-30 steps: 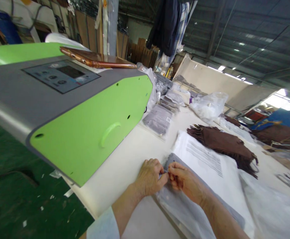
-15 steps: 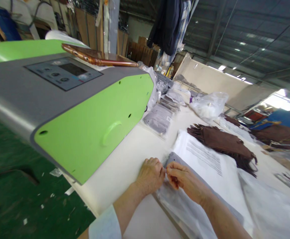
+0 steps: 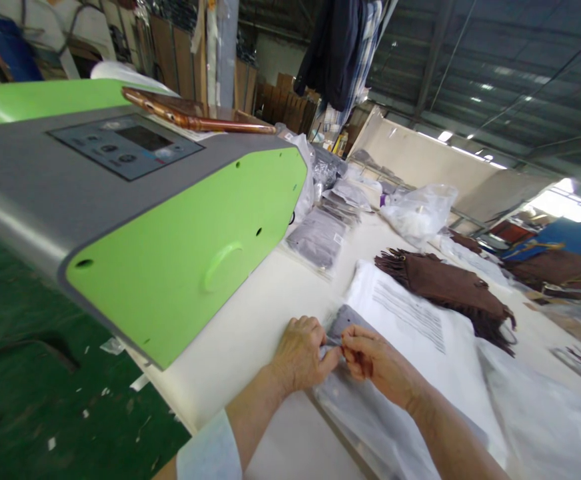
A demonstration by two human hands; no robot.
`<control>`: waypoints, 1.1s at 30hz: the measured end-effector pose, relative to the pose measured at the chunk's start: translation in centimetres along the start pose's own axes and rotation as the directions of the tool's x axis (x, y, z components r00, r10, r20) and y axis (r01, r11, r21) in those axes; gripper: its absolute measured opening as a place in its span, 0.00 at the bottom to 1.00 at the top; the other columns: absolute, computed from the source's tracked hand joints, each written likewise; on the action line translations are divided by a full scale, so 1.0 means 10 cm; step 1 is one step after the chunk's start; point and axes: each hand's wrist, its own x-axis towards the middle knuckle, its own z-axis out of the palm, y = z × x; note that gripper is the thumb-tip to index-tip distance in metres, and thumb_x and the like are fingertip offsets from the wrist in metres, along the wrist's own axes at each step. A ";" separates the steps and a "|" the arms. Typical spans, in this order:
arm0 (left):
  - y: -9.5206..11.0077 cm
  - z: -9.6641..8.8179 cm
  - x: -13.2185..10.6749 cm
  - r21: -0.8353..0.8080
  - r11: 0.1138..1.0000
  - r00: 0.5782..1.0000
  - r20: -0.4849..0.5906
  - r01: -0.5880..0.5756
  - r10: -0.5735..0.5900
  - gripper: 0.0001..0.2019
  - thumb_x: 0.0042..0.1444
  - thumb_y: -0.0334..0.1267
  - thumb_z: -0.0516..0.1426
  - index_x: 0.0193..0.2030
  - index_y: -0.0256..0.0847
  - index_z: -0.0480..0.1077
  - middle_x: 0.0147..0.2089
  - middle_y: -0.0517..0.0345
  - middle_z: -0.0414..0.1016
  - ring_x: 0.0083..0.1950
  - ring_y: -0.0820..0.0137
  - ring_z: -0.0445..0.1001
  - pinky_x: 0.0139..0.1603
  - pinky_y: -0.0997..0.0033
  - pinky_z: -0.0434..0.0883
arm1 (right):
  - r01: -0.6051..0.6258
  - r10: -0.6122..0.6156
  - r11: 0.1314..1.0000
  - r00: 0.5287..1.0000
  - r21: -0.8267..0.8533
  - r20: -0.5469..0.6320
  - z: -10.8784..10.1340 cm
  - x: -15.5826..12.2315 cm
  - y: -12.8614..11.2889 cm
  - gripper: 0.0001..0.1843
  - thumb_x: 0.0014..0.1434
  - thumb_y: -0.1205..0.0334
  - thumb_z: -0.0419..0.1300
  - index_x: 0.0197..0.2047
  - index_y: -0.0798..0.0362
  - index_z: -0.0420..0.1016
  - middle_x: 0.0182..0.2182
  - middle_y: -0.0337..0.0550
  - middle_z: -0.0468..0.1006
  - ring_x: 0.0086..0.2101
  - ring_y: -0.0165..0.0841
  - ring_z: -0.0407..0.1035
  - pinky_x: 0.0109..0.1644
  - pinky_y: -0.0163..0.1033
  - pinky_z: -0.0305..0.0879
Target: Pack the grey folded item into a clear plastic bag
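Note:
A clear plastic bag [image 3: 370,427] lies at the near edge of the white table, with a flat grey item [image 3: 344,321] beneath or partly inside it; which of these I cannot tell. My left hand [image 3: 300,353] is closed at the bag's upper left end, thumb pressed towards the fingers on the plastic. Close beside it, my right hand [image 3: 373,360] pinches the bag's edge between thumb and curled fingers. Just beyond my right hand lies a white plastic bag with printed text [image 3: 410,313].
A green and grey machine [image 3: 195,253] stands at the left, a phone [image 3: 200,120] lying on top. Packed grey items [image 3: 315,240] sit past it. A brown fringed bag [image 3: 435,283] and more plastic bags [image 3: 420,210] lie further right. Scraps litter the green floor [image 3: 95,413].
My right hand has shifted slightly right, away from my left. The left thumb now stretches out towards the right fingertips along the bag's edge.

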 end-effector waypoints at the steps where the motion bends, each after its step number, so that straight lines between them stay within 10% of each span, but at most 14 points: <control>1: 0.00 0.01 0.00 0.003 1.000 1.000 -0.002 -0.002 0.002 0.09 0.53 0.42 0.54 0.30 0.39 0.66 0.34 0.56 0.69 0.39 0.66 0.66 0.41 0.64 0.61 | -0.002 0.002 1.000 1.000 0.000 0.001 0.01 0.01 0.00 0.09 0.49 0.58 0.58 0.24 0.52 0.62 0.17 0.32 0.61 0.16 0.23 0.52 0.21 0.33 0.43; 33: -0.01 0.02 0.01 0.050 0.999 1.000 0.012 0.009 -0.010 0.14 0.62 0.42 0.48 0.31 0.37 0.68 0.35 0.53 0.71 0.40 0.65 0.67 0.41 0.63 0.62 | 0.016 -0.013 0.988 1.000 -0.154 0.017 -0.02 -0.01 0.03 0.10 0.54 0.59 0.55 0.23 0.51 0.62 0.18 0.34 0.63 0.18 0.25 0.53 0.23 0.36 0.44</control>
